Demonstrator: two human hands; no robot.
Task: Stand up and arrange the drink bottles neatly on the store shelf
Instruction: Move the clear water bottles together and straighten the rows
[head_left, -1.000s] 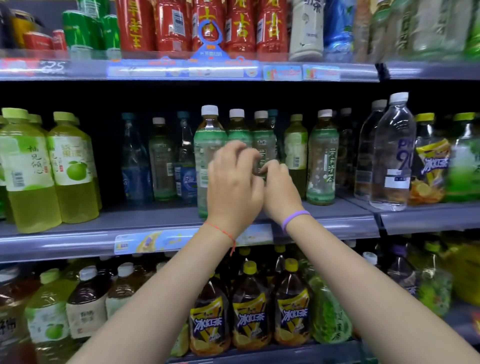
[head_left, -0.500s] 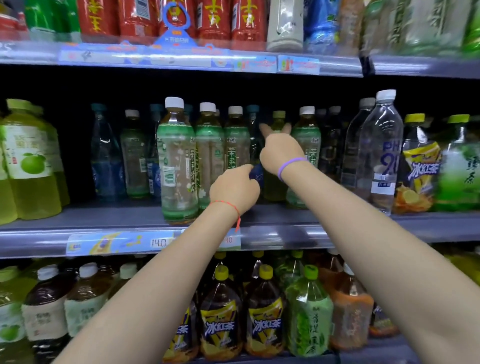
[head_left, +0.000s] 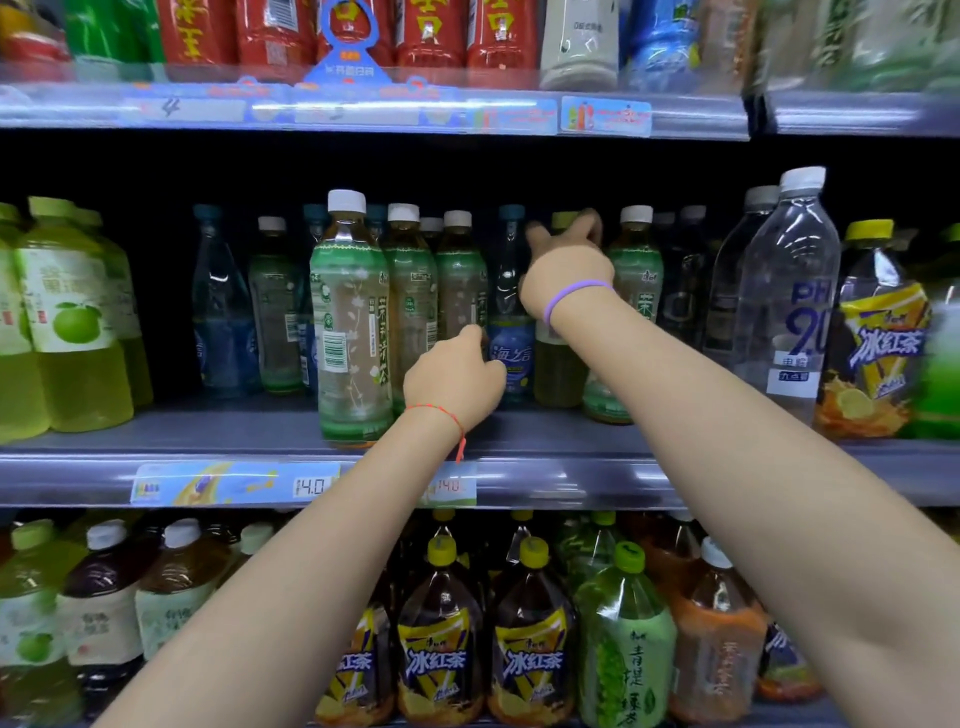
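The right hand (head_left: 566, 270) has reached deeper into the shelf (head_left: 571, 441), fingers curled around a yellow-capped bottle (head_left: 558, 364). The left hand (head_left: 457, 376), loosely curled and holding nothing, has dropped beside the tea bottles (head_left: 410, 291). Next row's tidying looks under way.

Both arms outstretched, left hand (head_left: 454, 376) curled, right hand (head_left: 566, 270) higher

Tea bottle (head_left: 352, 317) left of the left hand's fingers (head_left: 470, 338): clear glossy plastic, smooth printed film label. Shelf (head_left: 545, 431) beneath them: smooth grey, semi-gloss.
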